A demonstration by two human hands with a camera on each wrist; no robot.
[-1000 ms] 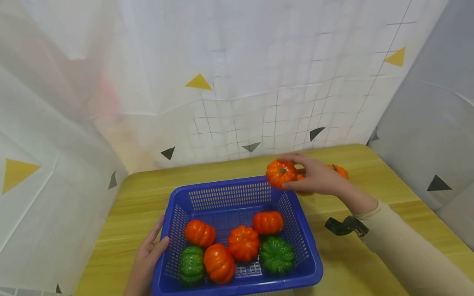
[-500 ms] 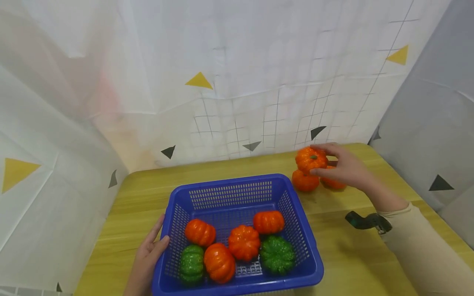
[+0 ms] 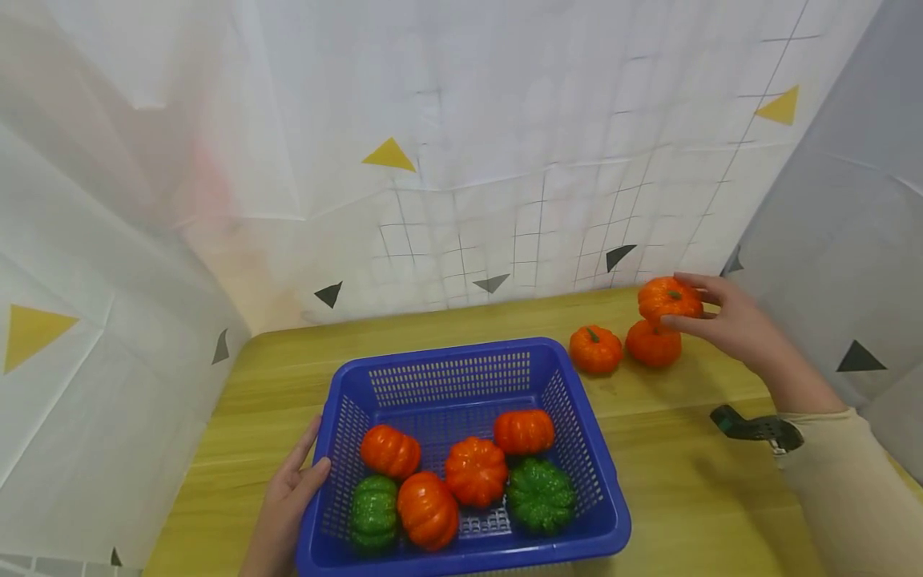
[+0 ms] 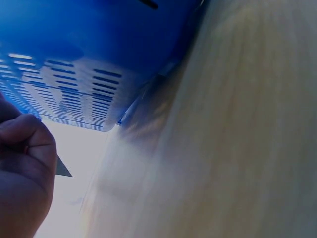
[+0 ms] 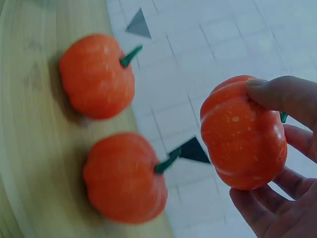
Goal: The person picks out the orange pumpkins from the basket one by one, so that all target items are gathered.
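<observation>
My right hand [image 3: 735, 324] grips a small orange pumpkin [image 3: 667, 298] by its side, thumb opposite the fingers. In the right wrist view, the held pumpkin [image 5: 242, 134] is apart from two orange pumpkins standing on the table, one farther [image 5: 96, 77] and one nearer [image 5: 126, 178]. My left hand [image 3: 284, 497] holds the left rim of a blue basket [image 3: 461, 351], thumb at the rim and fingers along its outer side. Inside lie several orange pumpkins [image 3: 476, 471] and two green ones, one ribbed [image 3: 373, 513] and one bumpy [image 3: 541, 494].
The wooden table [image 3: 678, 457] extends around the basket. White sheeting [image 3: 461, 160] with yellow and dark triangles rises behind the table and on both sides. A dark strap-like device [image 3: 757, 427] sits on the right wrist.
My right hand has carried the orange pumpkin rightward, away from the basket's back right corner, past one standing pumpkin to above the other. The left hand and basket have stayed in place.
</observation>
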